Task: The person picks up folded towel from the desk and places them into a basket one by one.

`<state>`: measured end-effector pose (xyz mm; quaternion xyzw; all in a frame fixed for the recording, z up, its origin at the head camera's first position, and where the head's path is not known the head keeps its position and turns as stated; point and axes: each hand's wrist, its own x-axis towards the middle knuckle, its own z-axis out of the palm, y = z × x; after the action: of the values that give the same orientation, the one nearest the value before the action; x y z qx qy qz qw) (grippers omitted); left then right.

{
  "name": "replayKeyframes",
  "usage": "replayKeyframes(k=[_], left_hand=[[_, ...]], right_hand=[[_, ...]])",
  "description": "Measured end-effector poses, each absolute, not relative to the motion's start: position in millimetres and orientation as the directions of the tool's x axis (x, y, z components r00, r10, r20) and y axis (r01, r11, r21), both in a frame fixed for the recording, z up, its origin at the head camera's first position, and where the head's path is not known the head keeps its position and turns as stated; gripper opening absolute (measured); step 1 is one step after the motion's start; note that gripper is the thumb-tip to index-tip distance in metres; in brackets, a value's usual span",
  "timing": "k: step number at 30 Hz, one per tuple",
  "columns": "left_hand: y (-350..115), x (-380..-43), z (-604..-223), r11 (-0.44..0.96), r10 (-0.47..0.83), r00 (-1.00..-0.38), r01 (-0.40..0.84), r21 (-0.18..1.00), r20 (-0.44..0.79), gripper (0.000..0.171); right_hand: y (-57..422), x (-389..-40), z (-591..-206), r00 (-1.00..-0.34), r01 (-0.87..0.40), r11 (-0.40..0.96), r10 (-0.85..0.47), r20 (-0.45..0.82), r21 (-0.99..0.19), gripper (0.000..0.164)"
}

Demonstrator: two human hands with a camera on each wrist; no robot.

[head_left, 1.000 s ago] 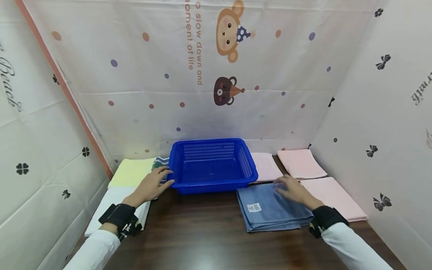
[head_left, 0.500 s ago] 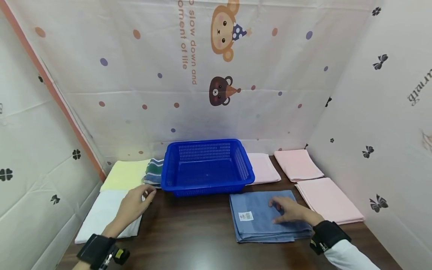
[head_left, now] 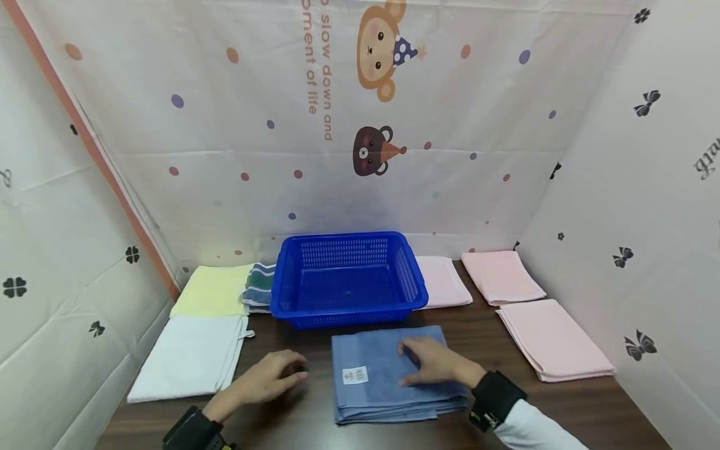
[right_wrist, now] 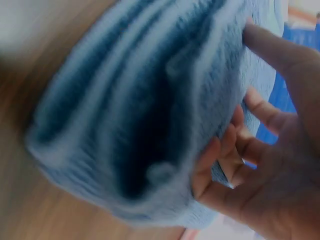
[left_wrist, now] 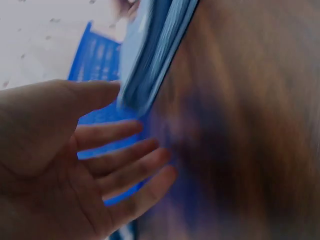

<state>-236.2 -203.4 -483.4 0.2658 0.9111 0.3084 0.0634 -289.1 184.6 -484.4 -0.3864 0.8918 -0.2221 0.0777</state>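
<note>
A folded blue towel [head_left: 377, 356] with a white barcode label [head_left: 355, 375] lies on the dark wooden table, in front of the basket. My right hand [head_left: 435, 361] rests on its right part, thumb and fingers spread apart. In the right wrist view, fingertips touch the top layer of the towel [right_wrist: 215, 75], and its loose folds gape at one side. Left of the towel, my left hand [head_left: 267, 378] hovers low over the table with nothing in it. The left wrist view shows its fingers [left_wrist: 135, 175] loosely extended near the towel's edge.
Behind stands a blue plastic basket [head_left: 349, 284] with nothing inside. On the left are a yellow towel [head_left: 214, 290], a white towel [head_left: 188, 353] and a striped towel [head_left: 260, 287]. Folded pink towels [head_left: 554, 337] lie on the right. Printed cloth walls [head_left: 253, 94] enclose the table.
The blue towel has slid left and nearer to me under my right hand. My left hand has left the basket's rim, drawn back, and then moved right toward the towel.
</note>
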Motion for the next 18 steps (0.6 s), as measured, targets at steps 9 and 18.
replayKeyframes(k=[9,18], left_hand=[[-146.3,-247.3,-489.6,0.880,0.202,-0.979,0.172,0.442,-0.021,0.076],[-171.5,-233.4,-503.4,0.895,0.134,-0.990,0.097,0.436,-0.053,0.079]], right_hand=[[139.8,-278.5,-483.8,-0.779,-0.589,0.662,-0.618,0.106,-0.463,0.036],[181.8,-273.4,-487.8,-0.967,-0.240,0.850,-0.252,0.039,-0.468,0.060]])
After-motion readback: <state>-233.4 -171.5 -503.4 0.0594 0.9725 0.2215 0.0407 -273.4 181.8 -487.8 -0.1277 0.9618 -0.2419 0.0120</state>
